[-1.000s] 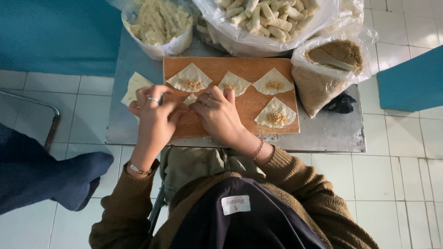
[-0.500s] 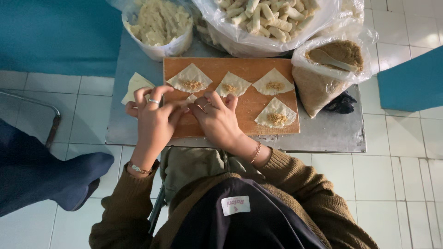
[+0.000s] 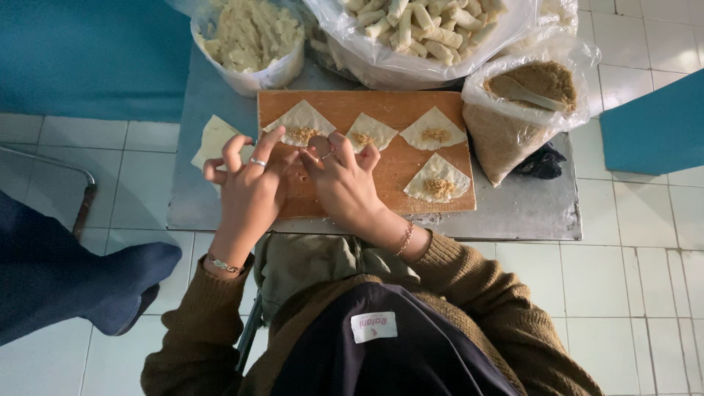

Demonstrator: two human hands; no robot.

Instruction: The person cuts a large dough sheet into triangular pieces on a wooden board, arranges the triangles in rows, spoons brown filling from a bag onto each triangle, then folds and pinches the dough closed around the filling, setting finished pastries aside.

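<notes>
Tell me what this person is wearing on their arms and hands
Both arms are in olive-brown ribbed knit sleeves ending at the wrists. The left hand wears a silver ring on one finger and a thin beaded bracelet at the wrist. The right hand wears a fine gold chain bracelet at the wrist, and there seems to be a small ring on one finger. No gloves.

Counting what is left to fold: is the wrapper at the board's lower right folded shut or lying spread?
Spread. The wrapper lies flat on the wooden board, its brown filling uncovered in the middle.
</notes>
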